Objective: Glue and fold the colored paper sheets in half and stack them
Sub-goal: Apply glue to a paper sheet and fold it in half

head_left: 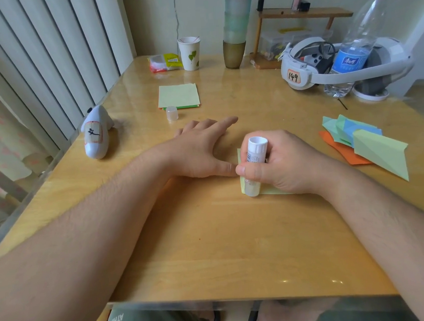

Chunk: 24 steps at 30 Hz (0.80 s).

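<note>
From the head view, we hold the glue stick (254,165) in our right hand (279,164), fingers wrapped round it, tip down on the sheet (270,190). The stick's long axis stands nearly upright, tilted slightly. The pale green sheet lies mostly hidden under that hand, directly beneath the stick. Our left hand (200,151) rests flat with fingers spread, just left of the sheet, thumb at its edge. The pile (178,95) of unfolded sheets sits farther off, ahead; the folded ones (370,144) lie to the right.
</note>
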Tool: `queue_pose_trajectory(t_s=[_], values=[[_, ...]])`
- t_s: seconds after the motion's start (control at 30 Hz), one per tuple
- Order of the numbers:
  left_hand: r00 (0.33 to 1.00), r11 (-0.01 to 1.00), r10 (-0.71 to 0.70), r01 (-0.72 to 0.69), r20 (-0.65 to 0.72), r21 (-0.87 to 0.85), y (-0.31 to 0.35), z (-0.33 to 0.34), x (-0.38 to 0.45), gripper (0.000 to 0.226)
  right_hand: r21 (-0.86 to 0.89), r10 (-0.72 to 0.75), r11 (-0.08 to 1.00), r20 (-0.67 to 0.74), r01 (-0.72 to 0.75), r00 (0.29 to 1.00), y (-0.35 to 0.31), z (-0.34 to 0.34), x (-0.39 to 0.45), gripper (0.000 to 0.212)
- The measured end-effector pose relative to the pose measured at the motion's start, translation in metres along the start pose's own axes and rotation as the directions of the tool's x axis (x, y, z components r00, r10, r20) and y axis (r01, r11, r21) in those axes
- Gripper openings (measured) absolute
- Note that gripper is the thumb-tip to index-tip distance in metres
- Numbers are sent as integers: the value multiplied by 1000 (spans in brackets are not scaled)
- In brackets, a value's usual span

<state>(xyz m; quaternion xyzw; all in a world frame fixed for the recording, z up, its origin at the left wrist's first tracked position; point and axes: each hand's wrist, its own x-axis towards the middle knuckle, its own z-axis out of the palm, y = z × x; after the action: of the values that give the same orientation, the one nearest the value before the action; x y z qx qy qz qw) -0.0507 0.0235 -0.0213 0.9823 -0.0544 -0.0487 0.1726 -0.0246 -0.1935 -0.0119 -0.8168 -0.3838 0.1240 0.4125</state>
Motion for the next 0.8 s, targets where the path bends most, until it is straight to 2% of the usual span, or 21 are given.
queue_pose_trajectory(t_s=[0.1, 0.23, 0.47, 0.8], values=[[1000, 1000, -1, 1, 0, 15, 1, -1, 0, 114, 73, -13, 997, -92, 20, 996, 3, -4, 1, 20], [1000, 1000, -17, 17, 0, -18, 2, -3, -1, 95, 31, -22, 999, -216, 30, 976, 7, -7, 2, 22], [999, 995, -40, 39, -7, -88, 2, -3, 0, 78, -111, -45, 993, -151, 28, 988, 12, 0, 4, 24], [999, 998, -39, 38, -13, -57, 3, -2, -1, 74, -28, -57, 998, -20, 57, 998, 0, 5, -2, 22]])
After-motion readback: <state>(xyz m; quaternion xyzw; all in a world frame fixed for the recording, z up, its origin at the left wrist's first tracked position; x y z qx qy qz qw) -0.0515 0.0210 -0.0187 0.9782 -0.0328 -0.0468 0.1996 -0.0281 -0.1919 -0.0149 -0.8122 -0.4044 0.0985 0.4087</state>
